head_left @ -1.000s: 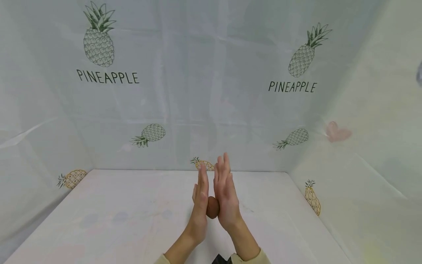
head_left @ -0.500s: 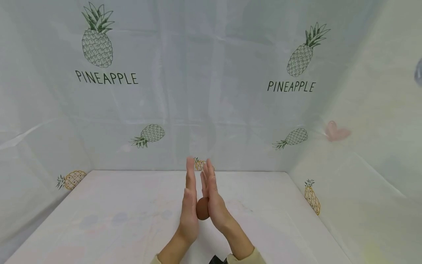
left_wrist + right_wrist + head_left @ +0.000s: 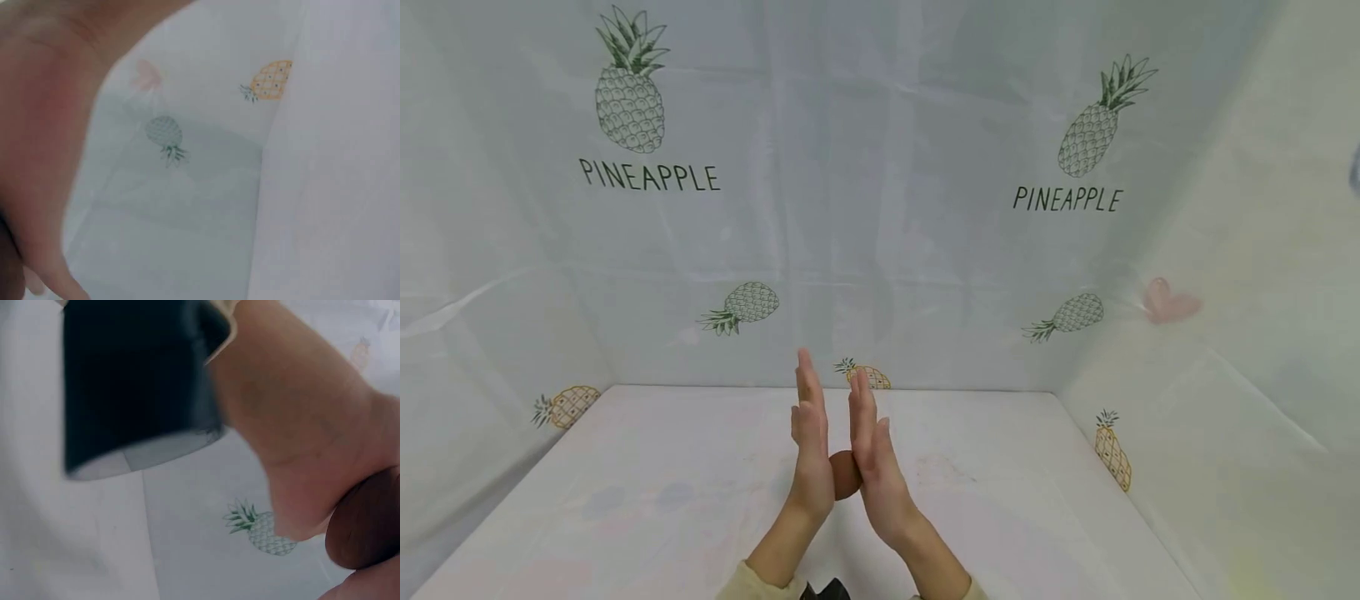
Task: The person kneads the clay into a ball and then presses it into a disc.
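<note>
Head view: a brown ball (image 3: 844, 475) of what looks like clay sits pressed between two upright palms, above the white table (image 3: 625, 500) and in front of the pineapple-print backdrop (image 3: 880, 208). The left hand (image 3: 810, 450) stands on the ball's left with fingers straight and pointing up; the right hand (image 3: 874, 454) stands on its right, fingers likewise straight, leaning a little toward the ball. Neither hand curls round the ball; flat palms carry it. Judged step: rolling the ball between the palms. The next move would call for even pressure and opposed sliding of the palms so the ball does not slip out below.

Left wrist view: only the heel of the left hand (image 3: 44, 144), blurred, against the backdrop; the ball is not visible.

Right wrist view: the ball (image 3: 369, 519) shows at the lower right, touching the left hand's heel (image 3: 300, 425); a dark wrist device (image 3: 137, 381) lies above-left of the ball.
</note>
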Demonstrator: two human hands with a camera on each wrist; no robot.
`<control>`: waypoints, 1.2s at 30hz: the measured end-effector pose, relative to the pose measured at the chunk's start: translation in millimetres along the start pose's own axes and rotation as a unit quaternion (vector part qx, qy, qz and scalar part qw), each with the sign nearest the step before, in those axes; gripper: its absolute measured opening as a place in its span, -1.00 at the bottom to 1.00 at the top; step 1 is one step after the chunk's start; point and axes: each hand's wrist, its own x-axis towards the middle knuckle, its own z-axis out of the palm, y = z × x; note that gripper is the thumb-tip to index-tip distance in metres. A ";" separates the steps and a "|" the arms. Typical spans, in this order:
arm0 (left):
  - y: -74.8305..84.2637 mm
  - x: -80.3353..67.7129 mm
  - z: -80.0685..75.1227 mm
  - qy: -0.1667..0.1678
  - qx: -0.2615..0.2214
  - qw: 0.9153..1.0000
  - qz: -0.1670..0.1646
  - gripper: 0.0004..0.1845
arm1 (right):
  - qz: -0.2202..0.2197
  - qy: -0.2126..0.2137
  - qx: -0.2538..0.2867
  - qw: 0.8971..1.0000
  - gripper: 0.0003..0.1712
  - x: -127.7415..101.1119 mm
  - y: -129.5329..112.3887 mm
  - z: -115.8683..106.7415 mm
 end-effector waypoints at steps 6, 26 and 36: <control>-10.7 -5.6 12.7 -0.018 0.041 0.999 -0.011 -0.31 | -0.042 0.019 0.009 0.999 -0.29 -2.2 -10.3 -7.7; 10.2 -21.2 25.6 -0.104 -0.076 0.992 0.008 -0.36 | -0.017 0.095 0.014 0.995 -0.31 3.5 14.5 -26.5; 15.6 -6.7 4.7 -0.060 -0.079 0.994 0.036 -0.35 | 0.027 0.027 0.057 0.998 -0.30 2.6 19.4 -8.6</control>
